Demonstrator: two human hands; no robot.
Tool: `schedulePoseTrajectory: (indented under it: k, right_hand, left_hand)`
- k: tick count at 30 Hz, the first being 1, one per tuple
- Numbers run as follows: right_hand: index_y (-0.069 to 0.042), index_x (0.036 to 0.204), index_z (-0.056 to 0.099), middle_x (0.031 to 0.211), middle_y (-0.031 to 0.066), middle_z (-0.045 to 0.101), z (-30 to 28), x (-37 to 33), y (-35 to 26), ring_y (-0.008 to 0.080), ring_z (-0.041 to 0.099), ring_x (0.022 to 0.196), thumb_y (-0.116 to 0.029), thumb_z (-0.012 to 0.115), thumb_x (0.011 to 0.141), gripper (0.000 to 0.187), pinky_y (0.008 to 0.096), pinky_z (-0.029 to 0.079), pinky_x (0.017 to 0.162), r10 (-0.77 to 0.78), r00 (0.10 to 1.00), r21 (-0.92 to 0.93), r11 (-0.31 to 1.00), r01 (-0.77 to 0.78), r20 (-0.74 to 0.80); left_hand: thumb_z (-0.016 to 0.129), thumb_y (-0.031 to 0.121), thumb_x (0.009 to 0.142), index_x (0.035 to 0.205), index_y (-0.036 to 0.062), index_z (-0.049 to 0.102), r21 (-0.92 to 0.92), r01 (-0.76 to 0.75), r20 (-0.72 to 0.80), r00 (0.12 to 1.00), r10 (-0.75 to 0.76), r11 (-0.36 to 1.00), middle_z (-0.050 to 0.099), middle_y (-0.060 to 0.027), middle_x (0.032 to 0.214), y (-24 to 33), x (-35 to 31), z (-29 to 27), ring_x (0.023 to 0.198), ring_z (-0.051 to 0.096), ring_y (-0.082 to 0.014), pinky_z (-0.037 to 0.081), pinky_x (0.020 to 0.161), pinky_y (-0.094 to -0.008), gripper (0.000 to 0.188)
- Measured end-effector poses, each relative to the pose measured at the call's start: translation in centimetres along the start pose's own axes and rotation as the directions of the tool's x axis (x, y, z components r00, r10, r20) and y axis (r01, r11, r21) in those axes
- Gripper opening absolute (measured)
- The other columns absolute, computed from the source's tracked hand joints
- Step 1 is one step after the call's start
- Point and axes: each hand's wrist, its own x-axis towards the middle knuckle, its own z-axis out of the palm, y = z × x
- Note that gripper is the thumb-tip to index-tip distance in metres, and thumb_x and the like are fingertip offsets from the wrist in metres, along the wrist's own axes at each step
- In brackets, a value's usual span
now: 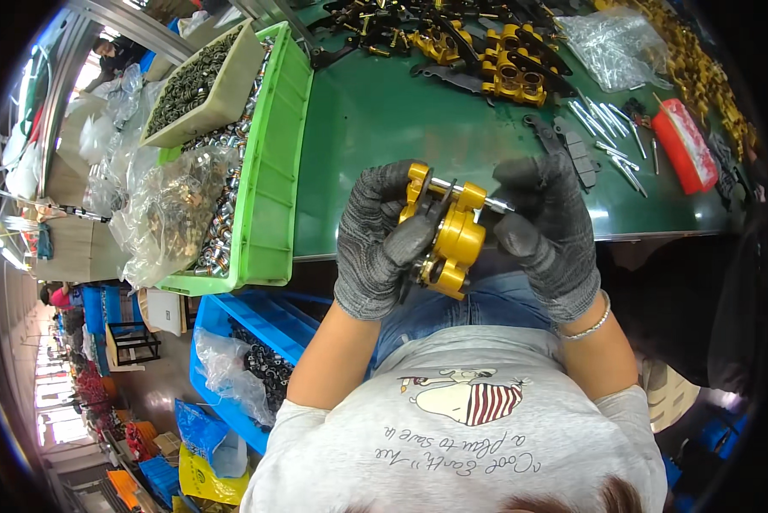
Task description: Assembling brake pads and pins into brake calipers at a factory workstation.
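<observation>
My left hand (pixel 382 231), in a grey knit glove, grips a gold brake caliper (pixel 459 238) over the front edge of the bench, with the thumb pressed on its near side. A silver pin (pixel 497 205) runs through the upper part of the caliper and sticks out on the right. Dark flat plates show inside the caliper, partly covered by my thumb. My right hand (pixel 555 235), also gloved, is beside the pin's end, its thumb and fingers apart on either side of it. The right fingertips are slightly blurred.
On the green bench (pixel 384 145) lie more gold calipers (pixel 514 73), brake pads (pixel 579 154), loose silver pins (pixel 602 120), a plastic bag (pixel 616 47) and a red cylindrical container (pixel 685 145). A green crate (pixel 268 188) of metal parts and a beige bin (pixel 157 128) stand left. Below is a blue crate (pixel 217 359).
</observation>
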Motion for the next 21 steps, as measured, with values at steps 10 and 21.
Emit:
schedulePoseTrajectory:
  k: [10, 21]
  right_hand:
    - [-0.002, 0.084, 0.053, 0.069, 0.0178, 0.054, -1.4, 0.5, -1.5, 0.0326, 0.055, 0.067, -0.032, 0.048, 0.093, 0.031, 0.0359, 0.046, 0.06, 0.04, 0.933, -0.806, 0.516, 0.288, 0.359]
    - [-0.001, 0.118, 0.05, 0.093, 0.007, 0.062, -3.2, 4.4, 0.7, 0.013, 0.058, 0.081, -0.043, 0.067, 0.08, 0.059, 0.0276, 0.049, 0.076, 0.096, 0.982, -0.032, 0.995, -0.092, 0.163]
  left_hand:
    - [0.074, 0.017, 0.073, 0.117, 0.0054, 0.051, 0.305, 0.036, -0.008, 0.999, -0.035, 0.952, 0.058, -0.008, 0.107, 0.0, 0.2, 0.1, 0.098, 0.057, -0.0185, 0.048, 0.087, -0.0335, 0.051]
    - [0.067, 0.01, 0.078, 0.12, 0.0049, 0.047, 0.404, 0.048, 0.127, 0.986, -0.108, 0.913, 0.054, -0.0132, 0.113, -0.2, 5.5, 1.9, 0.1, 0.055, -0.0214, 0.046, 0.087, -0.0319, 0.047]
